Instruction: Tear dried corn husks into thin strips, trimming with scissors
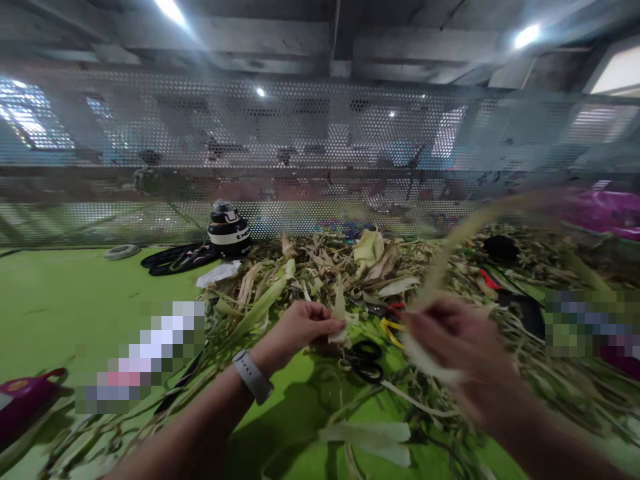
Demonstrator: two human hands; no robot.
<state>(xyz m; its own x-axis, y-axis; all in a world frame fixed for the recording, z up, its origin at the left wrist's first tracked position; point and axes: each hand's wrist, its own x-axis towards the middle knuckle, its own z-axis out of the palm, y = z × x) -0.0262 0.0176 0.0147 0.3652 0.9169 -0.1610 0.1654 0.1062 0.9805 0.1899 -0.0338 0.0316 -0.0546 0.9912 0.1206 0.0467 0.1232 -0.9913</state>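
In the middle of the table my left hand (300,328), with a watch on its wrist, pinches a short pale piece of corn husk (339,307) between thumb and fingers. To its right my right hand (453,333), smeared by motion, is closed on a long pale husk strip (447,253) that arcs up and to the right. Black-handled scissors (367,370) lie on the green table (295,393) between the two hands. A loose flat husk piece (370,440) rests nearer to me. Just left of my right hand is a yellow handle (391,333).
A heap of dried husks (320,257) spreads across the back and right of the table. At back left stand a black bottle (229,233), a coiled black strap (175,259) and a tape roll (121,252). A perforated metal screen (310,133) rises behind.
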